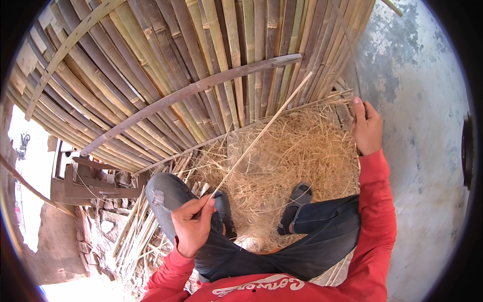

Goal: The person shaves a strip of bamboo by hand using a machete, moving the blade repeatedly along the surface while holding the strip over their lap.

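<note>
A long, thin, pale bamboo strip (261, 132) slants up and away to the right across the middle of the view. My left hand (193, 221) pinches its near end between thumb and fingers, above my left knee. The strip's far end is free, in front of the bamboo wall. My right hand (368, 128) is raised at the right, close to the plastered wall, with its fingers curled and thumb pointing up. A small dark edge shows under that hand, but what it holds is hidden. The right hand is apart from the strip.
Split bamboo poles (241, 50) form a wall ahead, crossed by a curved bamboo batten (201, 85). Straw-like shavings (302, 146) cover the floor around my sandals (297, 199). A grey-blue plastered wall (417, 166) rises at right. Loose bamboo sticks (138, 236) lie at left.
</note>
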Available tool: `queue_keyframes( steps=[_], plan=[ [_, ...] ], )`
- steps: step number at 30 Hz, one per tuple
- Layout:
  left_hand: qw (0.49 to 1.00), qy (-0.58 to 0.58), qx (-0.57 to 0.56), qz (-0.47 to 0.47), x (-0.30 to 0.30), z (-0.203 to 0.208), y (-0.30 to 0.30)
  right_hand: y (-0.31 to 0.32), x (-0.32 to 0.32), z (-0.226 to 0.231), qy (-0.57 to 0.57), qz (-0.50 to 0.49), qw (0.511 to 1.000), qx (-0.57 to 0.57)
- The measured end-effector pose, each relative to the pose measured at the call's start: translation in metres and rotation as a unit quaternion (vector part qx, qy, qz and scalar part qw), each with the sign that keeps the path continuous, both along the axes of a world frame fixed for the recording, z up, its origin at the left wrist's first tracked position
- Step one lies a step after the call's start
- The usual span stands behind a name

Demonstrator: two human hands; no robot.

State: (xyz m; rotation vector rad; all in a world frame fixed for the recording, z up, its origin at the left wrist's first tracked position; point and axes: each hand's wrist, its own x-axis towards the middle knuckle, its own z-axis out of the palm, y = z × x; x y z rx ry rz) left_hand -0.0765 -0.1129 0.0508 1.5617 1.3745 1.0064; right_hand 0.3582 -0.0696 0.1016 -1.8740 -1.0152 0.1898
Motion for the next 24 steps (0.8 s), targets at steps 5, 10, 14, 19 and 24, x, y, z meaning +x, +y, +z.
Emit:
queue_keyframes(
  steps=[5, 10, 14, 19, 24],
  plan=[
    [0.998, -0.046, 0.005, -0.036, 0.02, -0.003, 0.009, -0.017, -0.075, 0.012, -0.113, 0.151, 0.981, 0.044],
    [0.997, -0.055, 0.054, -0.019, 0.044, -0.001, 0.016, -0.033, -0.123, 0.002, -0.134, 0.281, 0.949, -0.041],
    [0.995, -0.043, 0.09, 0.004, 0.063, 0.004, 0.018, -0.049, -0.149, -0.011, -0.21, 0.374, 0.901, -0.058],
    [0.996, -0.066, 0.038, 0.049, 0.068, 0.015, 0.011, -0.037, -0.138, -0.018, -0.307, 0.369, 0.877, -0.034],
    [0.999, -0.016, 0.03, 0.038, 0.007, 0.002, -0.015, 0.019, -0.006, -0.017, -0.108, 0.011, 0.993, 0.039]
  ],
)
